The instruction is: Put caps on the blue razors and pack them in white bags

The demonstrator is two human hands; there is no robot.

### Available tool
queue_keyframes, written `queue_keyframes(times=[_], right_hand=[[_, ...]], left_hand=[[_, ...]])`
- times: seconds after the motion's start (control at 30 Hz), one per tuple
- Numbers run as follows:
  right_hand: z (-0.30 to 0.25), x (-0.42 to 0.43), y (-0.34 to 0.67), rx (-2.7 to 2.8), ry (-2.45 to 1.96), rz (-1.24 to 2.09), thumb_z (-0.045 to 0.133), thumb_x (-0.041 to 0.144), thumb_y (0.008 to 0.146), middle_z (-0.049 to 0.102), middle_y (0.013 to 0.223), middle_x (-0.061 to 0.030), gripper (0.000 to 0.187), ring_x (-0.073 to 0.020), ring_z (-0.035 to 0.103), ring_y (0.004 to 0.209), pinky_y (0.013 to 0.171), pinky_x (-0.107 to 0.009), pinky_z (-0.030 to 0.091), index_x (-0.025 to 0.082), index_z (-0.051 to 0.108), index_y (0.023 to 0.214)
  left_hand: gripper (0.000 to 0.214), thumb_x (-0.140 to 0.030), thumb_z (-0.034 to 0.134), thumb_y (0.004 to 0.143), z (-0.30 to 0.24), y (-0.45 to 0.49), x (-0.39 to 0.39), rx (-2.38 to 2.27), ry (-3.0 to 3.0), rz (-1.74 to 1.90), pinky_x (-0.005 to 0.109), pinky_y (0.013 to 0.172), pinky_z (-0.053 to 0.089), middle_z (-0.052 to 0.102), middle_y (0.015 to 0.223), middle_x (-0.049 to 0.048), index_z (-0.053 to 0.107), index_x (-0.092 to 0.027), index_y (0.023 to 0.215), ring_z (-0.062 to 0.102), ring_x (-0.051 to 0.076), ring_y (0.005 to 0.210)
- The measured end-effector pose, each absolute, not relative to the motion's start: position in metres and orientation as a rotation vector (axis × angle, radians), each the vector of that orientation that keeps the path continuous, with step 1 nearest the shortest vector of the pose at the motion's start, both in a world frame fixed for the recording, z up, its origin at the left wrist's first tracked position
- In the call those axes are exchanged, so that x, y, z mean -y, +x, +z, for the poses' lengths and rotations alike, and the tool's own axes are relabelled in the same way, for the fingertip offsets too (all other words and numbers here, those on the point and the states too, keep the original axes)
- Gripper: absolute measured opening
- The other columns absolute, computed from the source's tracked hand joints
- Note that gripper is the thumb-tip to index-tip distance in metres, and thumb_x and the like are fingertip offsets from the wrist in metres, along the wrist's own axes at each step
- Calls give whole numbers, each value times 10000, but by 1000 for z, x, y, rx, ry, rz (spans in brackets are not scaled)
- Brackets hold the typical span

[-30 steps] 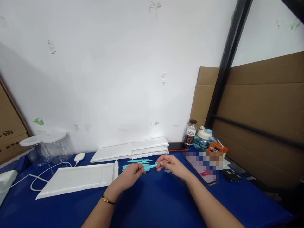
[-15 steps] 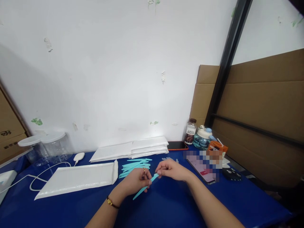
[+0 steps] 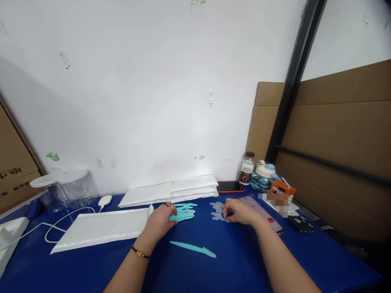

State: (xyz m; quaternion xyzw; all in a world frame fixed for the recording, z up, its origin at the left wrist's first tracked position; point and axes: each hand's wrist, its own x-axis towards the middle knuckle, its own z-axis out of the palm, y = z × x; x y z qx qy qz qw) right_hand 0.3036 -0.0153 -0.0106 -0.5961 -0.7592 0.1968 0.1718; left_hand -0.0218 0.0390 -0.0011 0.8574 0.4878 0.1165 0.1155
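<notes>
One teal plastic stick (image 3: 193, 249) lies alone on the blue table cover (image 3: 232, 260) in front of me. My left hand (image 3: 161, 219) rests on a pile of several more teal sticks (image 3: 183, 211), its fingers curled over them. My right hand (image 3: 237, 212) is at a cluster of small clear caps (image 3: 217, 211), fingers pinched together on them; what they grip is too small to make out.
A white padded envelope (image 3: 100, 228) lies left of my left hand, a stack of them (image 3: 171, 190) behind. A phone (image 3: 263, 211) and another phone (image 3: 229, 186), a bottle (image 3: 247, 169), a blue jug (image 3: 263, 178), clear jars (image 3: 65, 188) and a white cable (image 3: 61, 217) stand around.
The teal stick that both hands held now lies on the table. My left hand moved back to the stick pile, my right hand to the clear caps.
</notes>
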Motion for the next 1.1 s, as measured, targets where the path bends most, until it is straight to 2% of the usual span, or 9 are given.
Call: queue_keyframes(times=[0.17,0.33,0.47,0.57,0.93,1.1], right_hand=[[-11,17,295,2167,-1690,654,661,108,600,598,769,-8,122,-125,532,630,539,-201,374,175,652,701],[-3,19,278,1982,-1539,791,611,186,706,634,673,-4,38,-128,553,605,532,-204,389,170,625,738],[0,19,255,1812,-1360,908,624,356,742,625,626,-11,199,-122,558,555,513,-210,411,158,622,763],[-3,17,245,1790,-1316,927,636,408,732,611,598,-6,257,-115,552,520,498,-211,412,152,632,763],[-5,17,242,1789,-1322,853,642,387,733,600,599,-2,231,-113,526,543,512,-211,390,160,661,775],[-6,20,230,1816,-1256,939,668,372,703,610,607,-3,215,-115,535,544,526,-215,409,161,666,738]], left_hand=[[119,-223,578,725,-9,-23,-43,-1439,2475,266,240,669,362,623,866,22,599,-212,841,562,168,807],[138,-257,592,715,-5,-21,-41,-1400,2436,309,229,646,361,629,859,23,610,-207,842,560,165,789],[117,-292,579,735,4,-14,-34,-1292,2471,419,229,630,349,629,822,16,606,-210,814,548,158,751],[91,-282,573,741,7,-8,-30,-1231,2477,423,225,611,337,629,769,9,598,-204,779,544,146,703],[59,-253,579,728,4,-8,-30,-1187,2441,424,220,603,343,633,738,-4,591,-203,759,549,137,682],[96,-273,578,727,1,0,-25,-1160,2440,373,219,596,342,638,751,-5,608,-199,782,557,133,688]])
